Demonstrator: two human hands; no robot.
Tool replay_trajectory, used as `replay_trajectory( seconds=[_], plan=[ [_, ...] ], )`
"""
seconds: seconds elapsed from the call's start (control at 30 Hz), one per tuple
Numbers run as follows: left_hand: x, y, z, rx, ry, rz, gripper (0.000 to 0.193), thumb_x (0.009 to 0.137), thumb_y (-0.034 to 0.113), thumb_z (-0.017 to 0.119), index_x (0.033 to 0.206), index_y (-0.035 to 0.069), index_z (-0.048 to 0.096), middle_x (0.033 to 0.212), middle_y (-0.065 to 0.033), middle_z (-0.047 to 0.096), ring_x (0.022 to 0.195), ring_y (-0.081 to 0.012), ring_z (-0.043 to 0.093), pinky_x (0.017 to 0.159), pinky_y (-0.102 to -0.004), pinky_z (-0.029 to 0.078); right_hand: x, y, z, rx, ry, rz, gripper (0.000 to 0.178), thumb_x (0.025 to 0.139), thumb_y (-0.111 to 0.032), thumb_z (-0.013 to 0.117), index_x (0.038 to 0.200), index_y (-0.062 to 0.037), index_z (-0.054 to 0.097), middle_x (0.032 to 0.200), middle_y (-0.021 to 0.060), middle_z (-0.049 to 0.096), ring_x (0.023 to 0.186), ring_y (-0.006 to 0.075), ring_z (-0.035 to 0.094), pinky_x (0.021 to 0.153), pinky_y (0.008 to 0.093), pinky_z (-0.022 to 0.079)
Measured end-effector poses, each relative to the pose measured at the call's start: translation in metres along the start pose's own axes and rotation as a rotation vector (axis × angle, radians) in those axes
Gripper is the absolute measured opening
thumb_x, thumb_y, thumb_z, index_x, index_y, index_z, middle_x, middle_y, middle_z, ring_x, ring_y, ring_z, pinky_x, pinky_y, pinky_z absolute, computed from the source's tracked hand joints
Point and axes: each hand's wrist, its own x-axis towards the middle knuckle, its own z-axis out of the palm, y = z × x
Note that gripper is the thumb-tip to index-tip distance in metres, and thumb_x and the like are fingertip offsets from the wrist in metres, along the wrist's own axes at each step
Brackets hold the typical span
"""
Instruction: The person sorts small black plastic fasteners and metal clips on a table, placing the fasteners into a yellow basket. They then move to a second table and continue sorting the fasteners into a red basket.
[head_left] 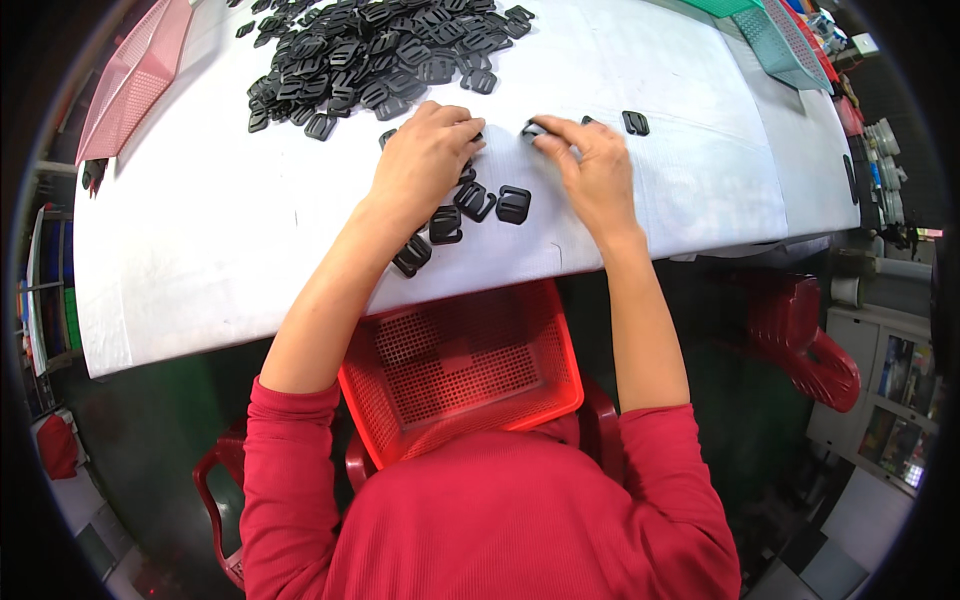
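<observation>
My right hand [600,172] pinches a small black plastic buckle [533,128] between thumb and fingertips, just above the white table. To its left, my left hand [425,150] is closed, its fingers curled down, with a dark edge of a black buckle showing at the fingertips; the rest of that piece is hidden. Near my left wrist lie several loose buckles, among them one with a hooked side [474,201] and a squarish one [513,205]. Another buckle [635,123] rests to the right of my right hand, and one more is partly covered by its fingers.
A large heap of black buckles [370,55] covers the far middle of the white table [230,250]. An open red basket [465,415] sits below the near edge, against me. A pink basket [140,75] stands far left, a teal basket [785,45] far right. Red chairs [800,335] are beside the table.
</observation>
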Motion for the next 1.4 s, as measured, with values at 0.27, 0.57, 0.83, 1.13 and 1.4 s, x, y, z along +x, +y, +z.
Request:
replay_trajectory(
  seconds=[0.27, 0.57, 0.83, 1.13, 1.4],
  plan=[
    [0.028, 0.034, -0.018, -0.551, -0.165, -0.375, 0.024, 0.083, 0.016, 0.064, 0.102, 0.002, 0.066, 0.092, -0.0105, 0.067, 0.078, -0.0199, 0.062, 0.070, -0.0295, 0.048, -0.001, 0.033, -0.017, -0.354, 0.215, -0.159, 0.022, 0.072, -0.017, 0.071, 0.092, -0.0095, 0.070, 0.096, 0.0063, 0.067, 0.091, 0.0229, 0.060, 0.077, 0.0347, 0.046],
    [0.007, -0.005, -0.031, -0.293, 0.227, -0.231, 0.018, 0.088, 0.015, 0.057, 0.103, 0.010, 0.068, 0.102, -0.0042, 0.065, 0.083, -0.0136, 0.060, 0.069, -0.0257, 0.045, -0.002, 0.040, -0.026, 0.007, 0.096, 0.166, 0.024, 0.076, -0.020, 0.069, 0.097, -0.0086, 0.069, 0.103, 0.0071, 0.066, 0.099, 0.0234, 0.058, 0.084, 0.0331, 0.047],
    [-0.062, -0.054, -0.039, -0.229, 0.247, -0.366, 0.027, 0.089, 0.014, 0.056, 0.115, 0.007, 0.060, 0.118, -0.0137, 0.059, 0.111, -0.0263, 0.055, 0.092, -0.0341, 0.044, 0.006, 0.069, -0.003, -0.271, -0.113, 0.041, 0.060, 0.090, -0.051, 0.043, 0.134, -0.0097, 0.043, 0.143, 0.0088, 0.036, 0.137, 0.0249, 0.025, 0.111, 0.0473, 0.014],
    [-0.073, -0.011, -0.015, -0.086, -0.053, -0.031, 0.048, 0.091, 0.020, 0.048, 0.132, -0.003, 0.040, 0.135, -0.0200, 0.042, 0.130, -0.0332, 0.034, 0.107, -0.0436, 0.026, -0.023, -0.037, 0.062, 0.014, -0.159, -0.368, 0.048, 0.091, -0.036, 0.048, 0.126, -0.0029, 0.049, 0.130, 0.0139, 0.050, 0.125, 0.0316, 0.042, 0.104, 0.0451, 0.030],
    [-0.168, 0.056, -0.080, -0.468, -0.341, -0.130, 0.047, 0.086, 0.003, 0.048, 0.132, -0.003, 0.041, 0.137, -0.0205, 0.040, 0.131, -0.0341, 0.033, 0.109, -0.0424, 0.025, -0.111, -0.079, -0.009, 0.238, -0.593, -0.357, 0.043, 0.090, -0.023, 0.053, 0.128, -0.0039, 0.049, 0.130, 0.0149, 0.049, 0.124, 0.0317, 0.043, 0.104, 0.0431, 0.032]
  ],
)
